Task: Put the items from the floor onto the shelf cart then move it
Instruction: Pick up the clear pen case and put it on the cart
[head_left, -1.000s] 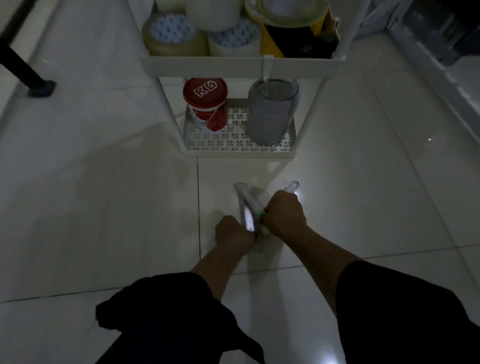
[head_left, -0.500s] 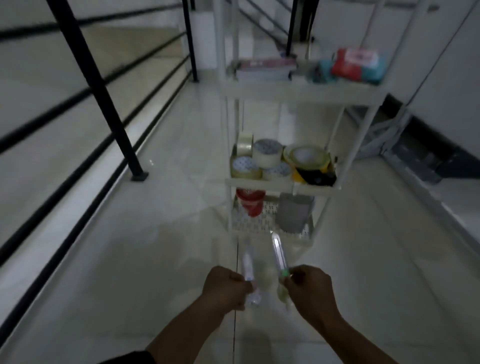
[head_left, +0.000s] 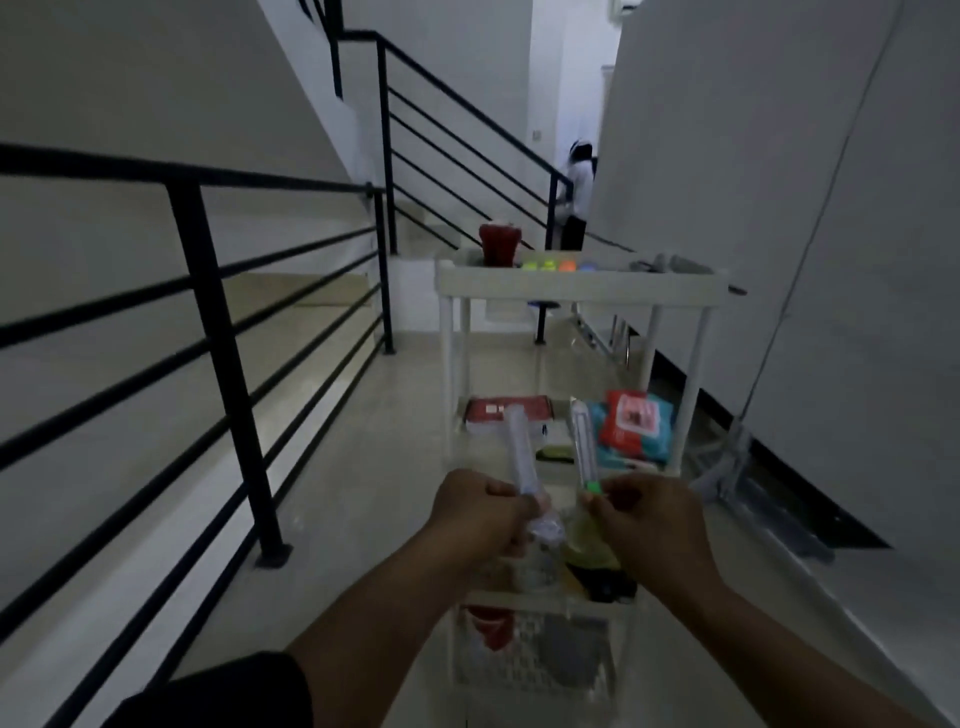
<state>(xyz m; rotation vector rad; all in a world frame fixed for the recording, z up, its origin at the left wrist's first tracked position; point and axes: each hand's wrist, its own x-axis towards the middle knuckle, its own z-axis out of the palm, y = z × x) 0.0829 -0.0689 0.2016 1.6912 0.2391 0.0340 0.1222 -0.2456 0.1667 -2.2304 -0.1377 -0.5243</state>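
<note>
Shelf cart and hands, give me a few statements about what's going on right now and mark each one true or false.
1. Each hand holds one clear tube: the left hand a plain tube, the right hand a green-capped tube. True.
2. Both tubes lie on the floor. False: they are lifted in front of the shelf cart.
3. A red container stands on the cart's top shelf. True.
4. The black railing is on the person's right. False: it runs along the left.
5. The cart's middle shelf holds a red and blue packet. True.
</note>
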